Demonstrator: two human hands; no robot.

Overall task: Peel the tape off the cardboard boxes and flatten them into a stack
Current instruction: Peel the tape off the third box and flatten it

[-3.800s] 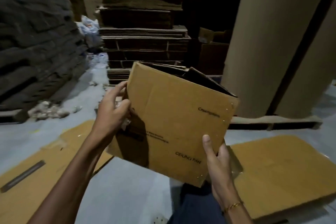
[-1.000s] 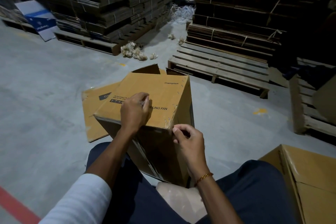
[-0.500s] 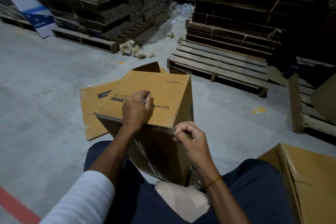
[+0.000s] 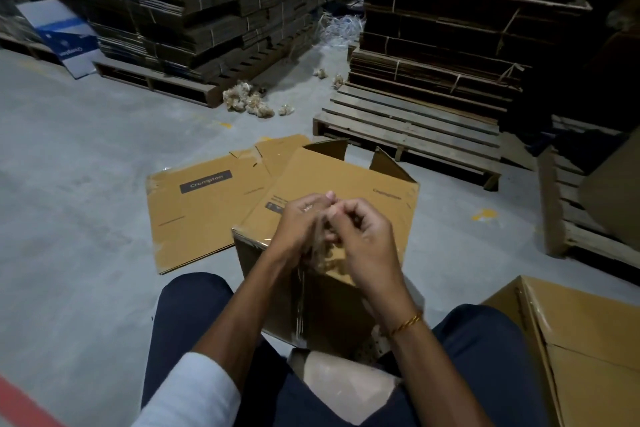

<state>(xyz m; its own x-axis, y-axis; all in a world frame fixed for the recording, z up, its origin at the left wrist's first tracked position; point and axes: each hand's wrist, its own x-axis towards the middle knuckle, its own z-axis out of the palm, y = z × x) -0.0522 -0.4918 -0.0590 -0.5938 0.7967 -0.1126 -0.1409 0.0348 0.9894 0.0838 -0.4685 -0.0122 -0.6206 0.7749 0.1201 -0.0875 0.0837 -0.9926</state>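
Your hands working clear tape above an open brown cardboard box.
Between your knees stands the brown cardboard box (image 4: 332, 204); over it your left hand (image 4: 298, 225) and right hand (image 4: 363, 239) meet, fingers curled, pinching a crumpled strip of clear tape (image 4: 317, 236). Beyond lies a flattened brown carton (image 4: 207, 211) on the grey floor (image 4: 76, 204), then a wooden pallet (image 4: 412, 135).

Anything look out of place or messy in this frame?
Mostly ordinary. Crumpled tape wads lie loose on the floor by a pallet's corner, and white strapping sprawls between the stacks. Both hands, left and right, pinch clear tape above the box.
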